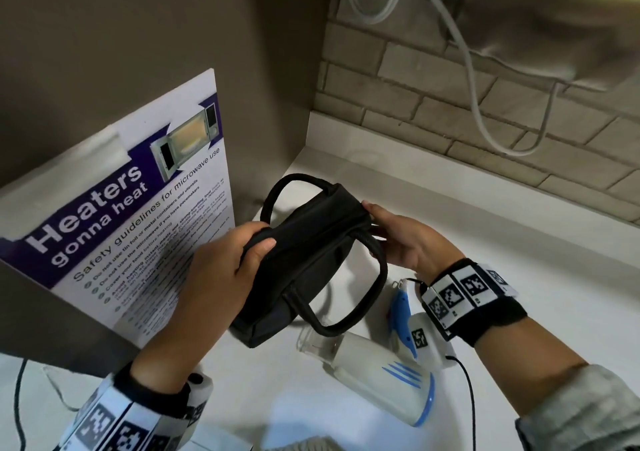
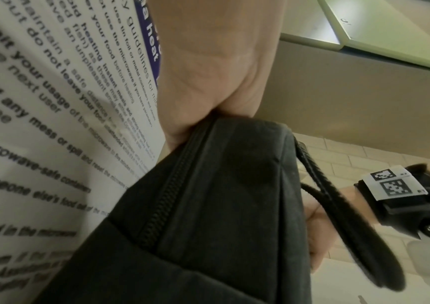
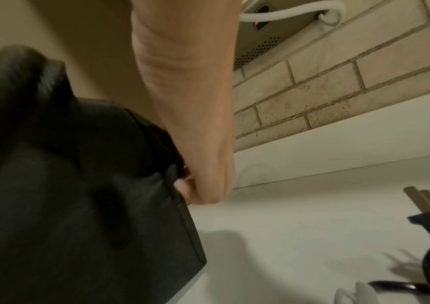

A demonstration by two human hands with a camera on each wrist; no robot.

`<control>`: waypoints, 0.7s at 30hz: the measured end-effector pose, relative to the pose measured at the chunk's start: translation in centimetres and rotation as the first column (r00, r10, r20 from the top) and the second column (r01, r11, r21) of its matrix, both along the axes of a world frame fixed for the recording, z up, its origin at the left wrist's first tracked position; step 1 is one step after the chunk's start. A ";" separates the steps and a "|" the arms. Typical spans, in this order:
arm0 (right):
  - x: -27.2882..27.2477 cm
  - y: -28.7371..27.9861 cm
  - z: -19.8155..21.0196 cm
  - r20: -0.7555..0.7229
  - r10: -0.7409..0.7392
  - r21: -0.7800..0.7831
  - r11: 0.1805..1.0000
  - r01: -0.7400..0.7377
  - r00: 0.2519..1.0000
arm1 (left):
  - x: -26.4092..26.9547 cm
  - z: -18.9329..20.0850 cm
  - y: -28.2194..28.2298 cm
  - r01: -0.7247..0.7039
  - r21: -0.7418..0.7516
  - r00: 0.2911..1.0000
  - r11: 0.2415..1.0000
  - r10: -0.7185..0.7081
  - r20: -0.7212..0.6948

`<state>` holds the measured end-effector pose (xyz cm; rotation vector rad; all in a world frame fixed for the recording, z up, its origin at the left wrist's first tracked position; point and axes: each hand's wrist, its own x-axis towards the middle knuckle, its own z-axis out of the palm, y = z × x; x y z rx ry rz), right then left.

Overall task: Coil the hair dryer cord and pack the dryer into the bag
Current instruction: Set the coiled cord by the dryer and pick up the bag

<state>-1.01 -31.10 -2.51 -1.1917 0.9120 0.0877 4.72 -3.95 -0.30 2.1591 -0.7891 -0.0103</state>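
A black fabric bag (image 1: pixel 304 263) with two loop handles is held above the white counter, zipper (image 2: pixel 167 197) closed along its top. My left hand (image 1: pixel 228 263) grips the bag's near-left end, thumb over the top edge. At the far-right end my right hand (image 1: pixel 398 239) pinches the bag where the zipper ends (image 3: pixel 182 185). The white and blue hair dryer (image 1: pixel 381 371) lies on the counter below the bag, nozzle toward the bag. Its black cord (image 1: pixel 467 391) runs off to the lower right, and the black plug (image 3: pixel 426 214) with metal prongs shows in the right wrist view.
A microwave safety poster (image 1: pixel 121 225) leans on the wall at the left, close to my left hand. A brick wall (image 1: pixel 450 79) with hanging white cables (image 1: pixel 474 79) backs the white counter (image 1: pixel 502 235). A thin black cable (image 1: pixel 17 398) runs at the lower left.
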 end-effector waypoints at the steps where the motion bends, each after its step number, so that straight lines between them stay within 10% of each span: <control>1: 0.4 -0.3 -0.4 0.013 -0.042 0.014 0.999 0.042 0.999 | 0.0 0.0 0.0 0.004 0.002 1.000 1.000 -0.004 -0.002; 7: 2.3 -1.4 -1.8 0.074 -0.125 0.013 0.992 0.124 0.989 | -0.2 -0.2 0.1 0.019 0.014 1.000 1.000 -0.019 -0.014; 12: 2.3 -1.0 -1.4 0.132 -0.089 -0.323 0.938 0.128 0.987 | 0.4 -0.9 0.3 0.025 -0.003 0.999 1.000 -0.025 -0.032; 15: 1.9 0.9 0.4 0.061 0.093 -0.890 0.456 0.012 0.994 | -0.1 -0.8 0.0 0.016 0.003 1.000 1.000 -0.016 0.009; 17: 1.6 2.9 2.1 -0.008 0.232 -0.987 0.153 -0.045 0.973 | -0.6 -0.8 -0.5 0.002 0.016 0.999 1.000 -0.003 0.042; 21: 0.8 6.1 4.0 -0.009 0.408 -1.000 0.017 -0.017 0.913 | -0.7 -1.0 -0.9 -0.039 0.008 0.998 0.999 0.038 0.045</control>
